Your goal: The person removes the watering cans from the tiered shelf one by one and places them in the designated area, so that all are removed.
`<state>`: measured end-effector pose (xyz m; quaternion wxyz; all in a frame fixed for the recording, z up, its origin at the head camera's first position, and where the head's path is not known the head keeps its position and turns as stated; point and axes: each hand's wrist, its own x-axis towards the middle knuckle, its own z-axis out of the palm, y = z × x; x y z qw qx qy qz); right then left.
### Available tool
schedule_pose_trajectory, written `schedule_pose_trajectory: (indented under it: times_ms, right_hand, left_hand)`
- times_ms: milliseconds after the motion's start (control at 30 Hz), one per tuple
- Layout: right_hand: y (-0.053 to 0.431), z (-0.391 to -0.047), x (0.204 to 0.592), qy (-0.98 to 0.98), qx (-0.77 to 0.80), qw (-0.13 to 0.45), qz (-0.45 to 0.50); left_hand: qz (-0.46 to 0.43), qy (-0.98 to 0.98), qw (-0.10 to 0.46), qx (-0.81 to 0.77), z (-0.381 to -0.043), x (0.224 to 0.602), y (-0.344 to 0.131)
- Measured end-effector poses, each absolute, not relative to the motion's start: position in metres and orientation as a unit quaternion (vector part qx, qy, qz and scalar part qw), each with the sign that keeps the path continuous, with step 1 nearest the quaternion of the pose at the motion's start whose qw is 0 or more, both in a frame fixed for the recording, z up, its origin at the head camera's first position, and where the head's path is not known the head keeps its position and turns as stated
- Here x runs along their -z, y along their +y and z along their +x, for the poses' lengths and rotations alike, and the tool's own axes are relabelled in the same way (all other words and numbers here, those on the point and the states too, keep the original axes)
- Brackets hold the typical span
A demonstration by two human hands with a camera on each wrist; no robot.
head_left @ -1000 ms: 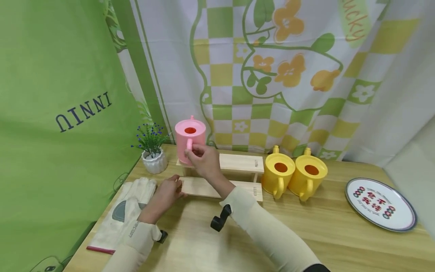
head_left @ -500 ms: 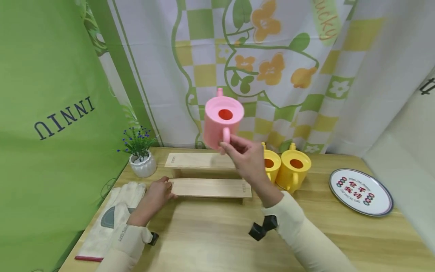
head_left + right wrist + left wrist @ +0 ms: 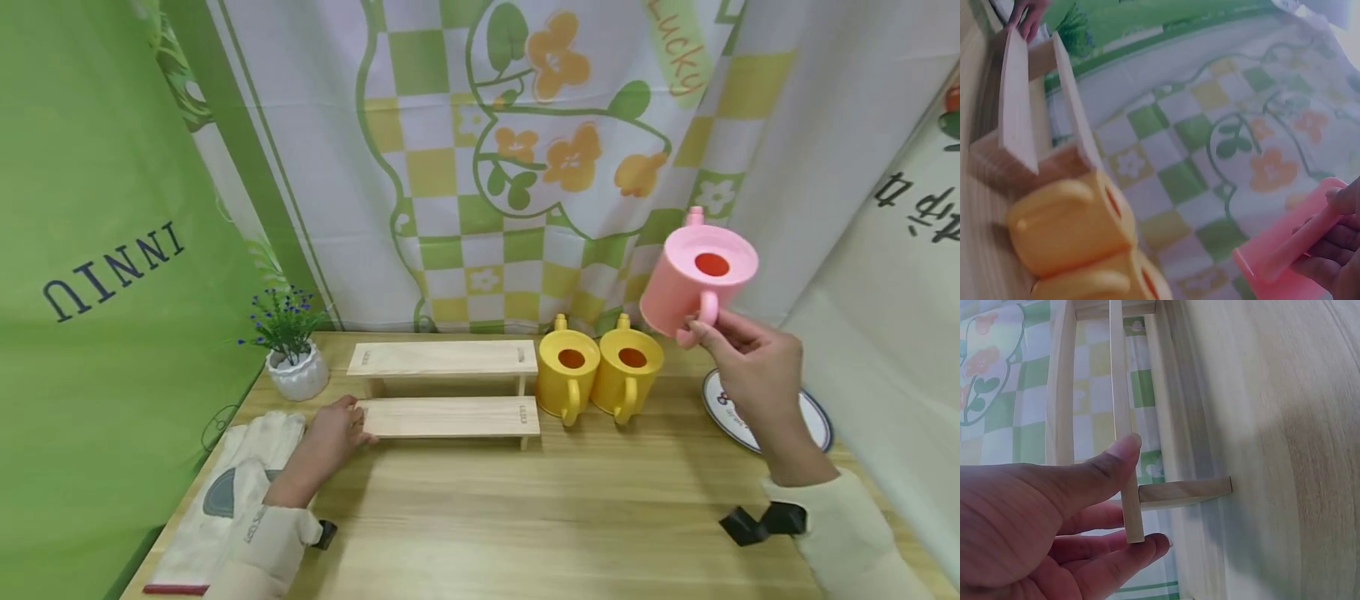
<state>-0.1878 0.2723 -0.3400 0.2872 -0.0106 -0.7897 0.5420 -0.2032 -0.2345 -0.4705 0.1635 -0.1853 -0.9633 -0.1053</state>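
Note:
My right hand (image 3: 761, 375) holds a pink watering can (image 3: 697, 279) by its handle, raised over the right side of the table. The can has a round lid with a red hole and a short spout at the far side. In the right wrist view the thumb and fingers curl round the pink handle (image 3: 1304, 244). With my left hand (image 3: 326, 446) I pinch the left end of the lower board of a two-step wooden rack (image 3: 450, 417). In the left wrist view the thumb lies on top of the board (image 3: 1124, 412) and fingers are beneath it.
Two yellow watering cans (image 3: 567, 375) (image 3: 628, 371) stand side by side at the rack's right end. A white plate (image 3: 817, 421) lies partly behind my right hand. Potted flowers (image 3: 296, 371) and white gloves (image 3: 202, 508) are at the left. Curtains hang behind the table.
My right hand has lifted the pink can off the rack's upper step and carried it right, past the yellow cans. My left hand keeps its grip on the rack. The head view has shifted right.

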Motion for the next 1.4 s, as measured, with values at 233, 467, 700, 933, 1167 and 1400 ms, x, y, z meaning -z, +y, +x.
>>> schedule_pose_trajectory:
  times_ms: [233, 467, 700, 933, 1167, 1400]
  right_hand:
    - [0.308, -0.196, 0.368, -0.782, -0.566, 0.238, -0.104]
    - [0.324, -0.203, 0.395, -0.773, -0.576, 0.232, -0.129]
    - [0.333, -0.209, 0.414, -0.784, -0.561, 0.207, -0.167]
    - [0.332, -0.213, 0.43, -0.813, -0.517, 0.193, -0.187]
    - [0.328, -0.211, 0.44, -0.843, -0.468, 0.192, -0.186]
    - [0.326, -0.211, 0.445, -0.848, -0.46, 0.188, -0.186]
  left_hand:
    - [-0.177, -0.969, 0.146, 0.094, -0.202, 0.468, -0.236]
    - [-0.178, -0.969, 0.144, 0.097, -0.202, 0.468, -0.235]
    - [-0.171, -0.97, 0.134, 0.108, -0.2, 0.465, -0.234]
    - [-0.171, -0.97, 0.138, 0.107, -0.202, 0.468, -0.235]
    - [-0.17, -0.971, 0.134, 0.105, -0.203, 0.468, -0.233]
    - [-0.165, -0.972, 0.118, 0.115, -0.202, 0.466, -0.235]
